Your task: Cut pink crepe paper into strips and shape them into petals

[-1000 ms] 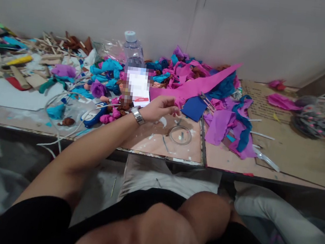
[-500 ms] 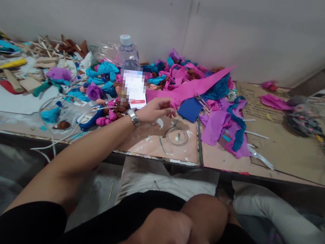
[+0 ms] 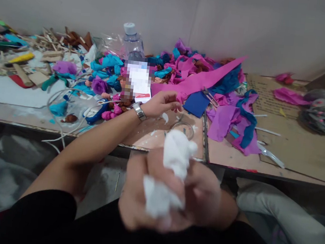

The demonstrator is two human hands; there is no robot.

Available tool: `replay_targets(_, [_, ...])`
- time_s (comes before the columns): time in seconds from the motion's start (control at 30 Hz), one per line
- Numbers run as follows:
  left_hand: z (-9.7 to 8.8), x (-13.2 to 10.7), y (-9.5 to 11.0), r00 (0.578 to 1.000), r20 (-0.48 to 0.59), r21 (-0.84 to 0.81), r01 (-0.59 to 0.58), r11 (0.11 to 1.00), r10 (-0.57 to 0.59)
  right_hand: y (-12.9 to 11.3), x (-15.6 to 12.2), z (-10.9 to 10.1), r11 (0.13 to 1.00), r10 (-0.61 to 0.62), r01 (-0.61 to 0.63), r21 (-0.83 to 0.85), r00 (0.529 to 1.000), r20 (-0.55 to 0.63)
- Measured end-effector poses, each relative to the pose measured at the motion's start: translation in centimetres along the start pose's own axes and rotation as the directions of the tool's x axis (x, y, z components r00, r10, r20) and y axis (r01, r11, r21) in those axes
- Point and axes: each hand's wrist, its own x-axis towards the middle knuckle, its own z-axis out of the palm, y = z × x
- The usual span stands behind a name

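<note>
My left hand (image 3: 162,105), with a metal watch (image 3: 139,110) at its wrist, rests on the table with loosely bent fingers and nothing in them. It lies just in front of a lit phone (image 3: 140,82) and a long pink crepe paper strip (image 3: 196,81). My right hand (image 3: 201,193) is raised in front of me, blurred, and closed around a crumpled white tissue (image 3: 177,149). The tissue sticks out above the fist and below the fingers. Beyond it, a thin clear ring (image 3: 190,126) lies partly hidden on the table.
Small snips (image 3: 210,97) lie by a blue square (image 3: 196,104). Purple and teal crepe paper (image 3: 223,123) spreads to the right. A water bottle (image 3: 133,44) stands behind the phone. A white cable (image 3: 61,130) hangs over the front edge. Wood sticks (image 3: 51,39) pile up at left.
My right hand has risen from the bottom of the view, bringing the white tissue into full sight. My left hand stays on the table. The whole view has shifted slightly.
</note>
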Motion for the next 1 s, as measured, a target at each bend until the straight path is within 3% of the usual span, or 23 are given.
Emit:
replay_targets(0.1, [0.1,0.1,-0.1,1.0,-0.012,-0.036,-0.003,0.999,0.002,-1.1,3.2,-2.1,0.989,-0.086,0.086,0.123,0.996,-0.002])
replay_targets(0.23, [0.2,0.0,0.4,1.0,-0.002,-0.055,0.014,0.998,-0.014,-1.5,3.6,-3.3,0.987,-0.104,0.109,0.119,0.993,-0.052])
replay_targets(0.5, [1.2,-0.8,1.7,0.988,-0.073,-0.117,0.127,0.985,-0.136,-0.9,3.3,-3.9,0.981,-0.179,0.187,0.049,0.974,-0.137])
replay_targets(0.67, [0.7,-0.1,1.0,0.997,0.003,-0.121,0.075,0.99,-0.075,-0.9,3.7,-4.2,0.981,-0.195,0.194,-0.021,0.972,-0.132])
replay_targets(1.0, [0.2,0.0,0.0,1.0,0.003,-0.005,0.016,1.0,-0.016,-0.7,3.6,-3.9,0.962,-0.26,0.249,-0.108,0.961,-0.098])
